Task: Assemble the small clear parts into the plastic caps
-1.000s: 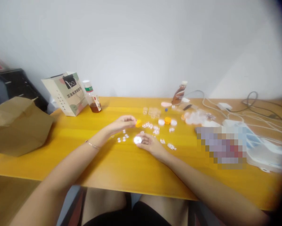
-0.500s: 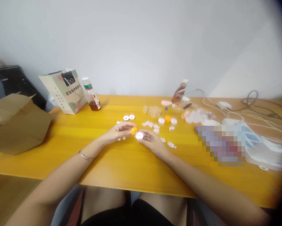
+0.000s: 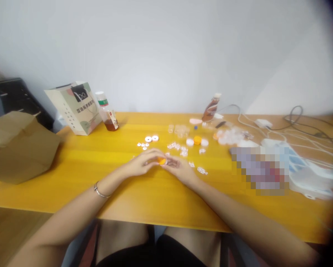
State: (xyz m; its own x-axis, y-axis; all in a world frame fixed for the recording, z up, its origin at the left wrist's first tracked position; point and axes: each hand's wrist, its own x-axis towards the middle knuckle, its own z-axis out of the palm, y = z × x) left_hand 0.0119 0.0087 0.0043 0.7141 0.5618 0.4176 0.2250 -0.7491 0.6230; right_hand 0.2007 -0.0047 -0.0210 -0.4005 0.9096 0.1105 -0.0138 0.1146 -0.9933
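My left hand (image 3: 142,163) closes its fingers on a small orange round cap-like piece (image 3: 162,161). My right hand (image 3: 180,168) is closed on a white round disc (image 3: 166,162), which is pressed against the orange piece and mostly hidden by fingers. Beyond my left hand lie two white ring-shaped discs (image 3: 151,138) and several small white pieces (image 3: 143,145). Past my right hand are flat white cut-out pieces (image 3: 178,147), with another white cut-out (image 3: 202,170) off to its right. Another orange round piece (image 3: 197,140) sits between two white discs further back.
Clear small cups (image 3: 180,129) stand behind the pieces. Two drink bottles, one at left (image 3: 107,113) and one at right (image 3: 211,107), are near the wall. A paper bag (image 3: 84,111) and a brown bag (image 3: 22,146) stand left; cables (image 3: 299,128) and a pixelated flat object (image 3: 259,168) lie right.
My left hand has moved right, bringing the orange piece against the white disc in my right hand. Before, the two pieces were slightly apart.
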